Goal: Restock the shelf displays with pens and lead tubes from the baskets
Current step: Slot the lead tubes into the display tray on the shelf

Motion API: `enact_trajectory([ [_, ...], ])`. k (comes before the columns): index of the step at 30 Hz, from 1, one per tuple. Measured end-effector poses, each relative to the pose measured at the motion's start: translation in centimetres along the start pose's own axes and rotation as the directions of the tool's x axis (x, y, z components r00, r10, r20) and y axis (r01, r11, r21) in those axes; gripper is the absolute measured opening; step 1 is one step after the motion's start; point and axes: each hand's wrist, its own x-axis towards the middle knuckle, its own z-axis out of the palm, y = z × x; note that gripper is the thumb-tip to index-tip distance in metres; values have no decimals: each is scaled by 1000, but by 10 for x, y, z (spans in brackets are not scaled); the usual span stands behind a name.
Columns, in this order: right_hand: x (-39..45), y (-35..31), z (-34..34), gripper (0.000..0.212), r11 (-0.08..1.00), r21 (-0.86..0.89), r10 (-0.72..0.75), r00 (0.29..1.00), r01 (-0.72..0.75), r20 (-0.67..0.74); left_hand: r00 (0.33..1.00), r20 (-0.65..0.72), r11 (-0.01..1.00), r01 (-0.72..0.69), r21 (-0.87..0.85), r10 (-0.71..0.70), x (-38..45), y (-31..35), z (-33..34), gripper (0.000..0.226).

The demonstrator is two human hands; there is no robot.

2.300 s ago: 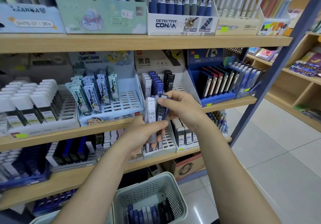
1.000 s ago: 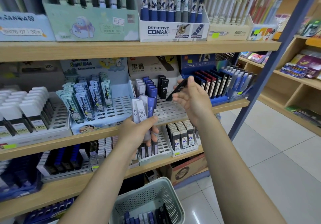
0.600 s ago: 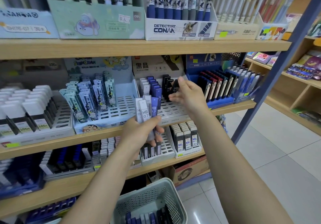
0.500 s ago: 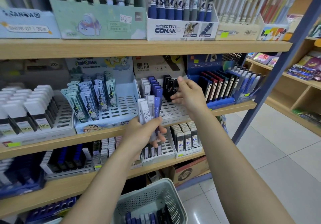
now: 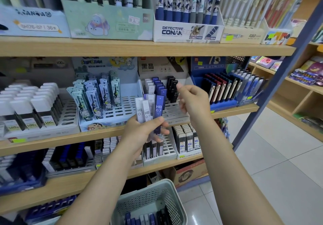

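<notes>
My left hand (image 5: 141,132) grips a small fan of HB 0.7 lead tubes (image 5: 150,110), two pale and one blue, in front of the middle shelf. My right hand (image 5: 194,100) hovers just right of them with loosely curled fingers and nothing in it. It sits close to the row of black tubes (image 5: 173,89) standing in the white slotted display (image 5: 174,115), beside rows of blue and pale tubes. Below my arms stands a pale green perforated basket (image 5: 176,202) with more blue, white and black tubes (image 5: 148,218) lying in it.
A Detective Conan pen box (image 5: 187,32) and other pen boxes fill the top shelf. A cartoon lead display (image 5: 97,99) stands left of the white one, a blue display (image 5: 225,102) right. A blue metal post (image 5: 272,92) bounds the shelf; a cardboard box (image 5: 188,174) sits on the floor.
My right hand took a black tube from the left hand's bundle, set it into the black row of the display, and has now drawn back without it. The left hand stayed put.
</notes>
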Motion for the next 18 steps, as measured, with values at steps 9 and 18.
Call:
enact_trajectory([
  [9,-35,-13,0,11,1000,4,12,906,-15,424,1000,3,1000,-13,19,13,-6,-2,1,17],
  [18,-18,-3,-16,15,962,261,-133,968,75,212,998,-21,994,60,91,-59,-5,-1,-14,32],
])
